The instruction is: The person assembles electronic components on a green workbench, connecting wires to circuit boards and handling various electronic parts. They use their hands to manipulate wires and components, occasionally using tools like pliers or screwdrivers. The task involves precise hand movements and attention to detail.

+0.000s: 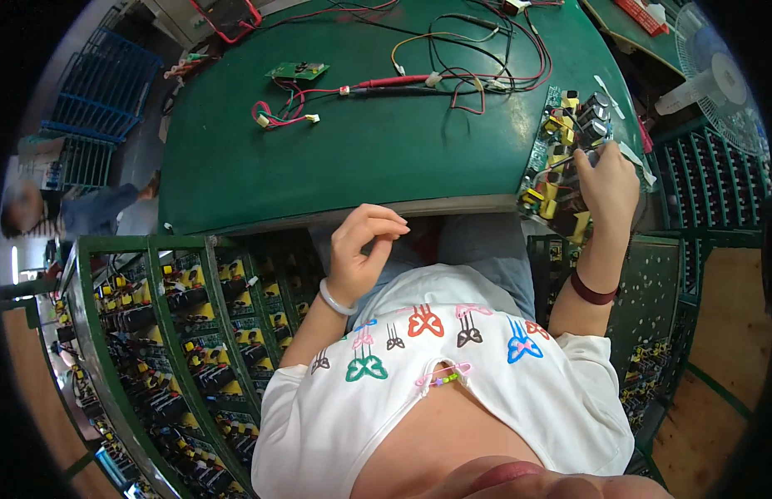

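My right hand [609, 187] reaches over a large populated circuit board [531, 170] at the table's right front corner. Its fingers close on the tall parts of the board, and the hand hides some of them. The board carries yellow transformers and black cylindrical capacitors [596, 116], and its near end reaches past the table edge. In front of the table edge, my left hand [365, 245] hovers with loosely bent fingers, the thumb apart from them and nothing held.
On the green table [361, 158] lie a small green board [298, 71], red and black test leads [394, 81] and tangled cables. Racks full of boards [195, 308] flank me on both sides. A white fan [723, 79] stands far right; another person [86, 212] is far left.
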The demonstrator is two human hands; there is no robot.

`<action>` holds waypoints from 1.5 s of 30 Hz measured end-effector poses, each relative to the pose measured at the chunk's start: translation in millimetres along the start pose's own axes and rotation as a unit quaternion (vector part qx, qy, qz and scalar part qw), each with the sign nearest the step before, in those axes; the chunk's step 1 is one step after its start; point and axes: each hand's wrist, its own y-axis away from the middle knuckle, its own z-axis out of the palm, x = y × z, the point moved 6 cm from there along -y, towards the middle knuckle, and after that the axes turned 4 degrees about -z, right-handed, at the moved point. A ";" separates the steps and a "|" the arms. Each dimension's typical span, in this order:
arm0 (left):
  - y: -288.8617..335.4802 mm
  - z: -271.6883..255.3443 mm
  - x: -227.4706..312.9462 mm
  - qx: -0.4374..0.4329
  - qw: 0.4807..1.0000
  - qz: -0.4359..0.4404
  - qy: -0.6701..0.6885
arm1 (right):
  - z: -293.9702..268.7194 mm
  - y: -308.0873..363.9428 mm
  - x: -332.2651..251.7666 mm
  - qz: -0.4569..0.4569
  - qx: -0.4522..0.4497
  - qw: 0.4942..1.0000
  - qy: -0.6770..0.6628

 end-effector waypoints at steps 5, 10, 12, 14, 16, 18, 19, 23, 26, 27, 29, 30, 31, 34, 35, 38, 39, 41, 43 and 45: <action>0.7 6.3 -4.9 -0.006 1.000 -0.011 0.027 | 15.9 -5.6 -27.7 -0.030 -0.007 0.997 -0.064; -2.8 7.2 0.1 -0.028 1.000 -0.003 0.005 | 15.1 -7.7 -77.6 -0.058 -0.001 0.986 -0.154; -4.8 8.5 1.3 -0.031 0.999 0.023 0.013 | 18.2 -4.5 -75.6 -0.044 -0.027 0.963 -0.265; -12.7 13.0 0.6 -0.041 0.998 0.010 0.050 | 32.6 -4.6 -58.4 -0.020 -0.069 0.902 -0.425; -20.1 25.5 -4.1 -0.071 0.993 -0.020 0.087 | 45.2 -1.1 -49.0 -0.027 -0.083 0.876 -0.475; -28.3 35.7 6.2 -0.095 0.992 0.081 0.000 | 38.4 6.0 -51.1 -0.081 -0.122 0.865 -0.481; -33.7 43.3 13.6 -0.091 0.990 0.105 -0.035 | 37.6 11.5 -48.6 -0.079 -0.149 0.831 -0.530; -64.8 70.9 32.0 -0.067 0.976 0.158 -0.132 | 35.5 17.8 -48.6 -0.082 -0.196 0.776 -0.594; -83.0 99.7 24.7 -0.074 0.966 0.173 -0.178 | 40.6 11.4 -30.6 -0.098 -0.158 0.758 -0.625; -88.0 108.4 23.5 -0.085 0.961 0.168 -0.205 | 37.2 9.4 -20.1 -0.103 -0.117 0.770 -0.619; -89.7 124.9 14.1 -0.103 0.948 0.169 -0.250 | 44.7 7.1 7.8 -0.108 -0.079 0.778 -0.613; -91.9 127.5 15.6 -0.110 0.948 0.165 -0.250 | 45.3 8.3 20.2 -0.109 -0.061 0.782 -0.611; -93.1 127.3 16.6 -0.116 0.947 0.160 -0.252 | 46.5 10.2 32.9 -0.101 -0.052 0.782 -0.613; -97.6 128.6 17.4 -0.162 0.938 0.159 -0.262 | 44.7 20.2 66.8 -0.068 -0.010 0.788 -0.612; -99.9 127.9 17.7 -0.185 0.932 0.163 -0.265 | 44.4 23.0 76.0 -0.053 0.002 0.786 -0.616; -101.2 130.2 21.1 -0.204 0.937 0.126 -0.254 | 49.2 27.8 106.8 -0.045 0.025 0.792 -0.609; -100.6 131.6 24.8 -0.198 0.939 0.112 -0.258 | 49.9 29.2 114.6 -0.038 0.039 0.800 -0.598; -99.0 136.2 24.1 -0.148 0.946 0.117 -0.265 | 52.2 30.5 128.1 -0.032 0.048 0.798 -0.600; -99.8 140.3 17.8 -0.114 0.941 0.144 -0.286 | 53.1 34.8 141.2 -0.018 0.067 0.803 -0.592; -104.0 139.2 19.6 -0.090 0.937 0.170 -0.293 | 55.2 42.0 152.1 -0.007 0.072 0.814 -0.577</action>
